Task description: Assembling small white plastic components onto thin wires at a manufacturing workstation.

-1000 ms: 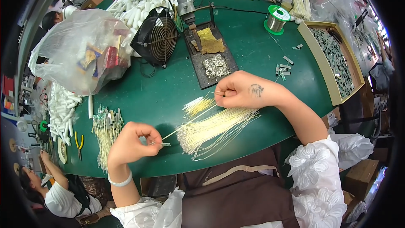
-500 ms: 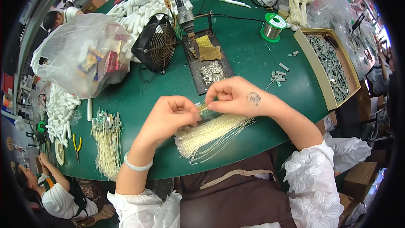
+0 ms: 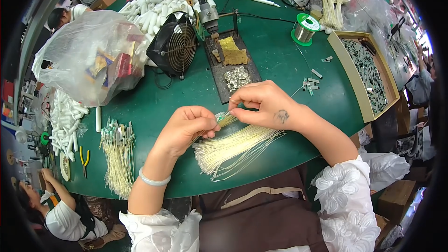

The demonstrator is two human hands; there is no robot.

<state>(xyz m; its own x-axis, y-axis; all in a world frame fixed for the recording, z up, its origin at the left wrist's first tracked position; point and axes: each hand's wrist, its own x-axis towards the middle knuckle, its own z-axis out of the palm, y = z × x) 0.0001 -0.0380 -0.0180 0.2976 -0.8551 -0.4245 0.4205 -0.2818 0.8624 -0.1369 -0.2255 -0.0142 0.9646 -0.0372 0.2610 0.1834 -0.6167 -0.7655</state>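
Left hand: pinches green board; brace it steady.
Right hand: pinches thin wire; guide tip squarely.

The table is deep green. Near its front edge, the wires are pale yellow; near its left edge, the pliers' handles yellow. The fan is black, the circuit board green.

Room lies between dark stand and solder spool, black fan blocking leftward
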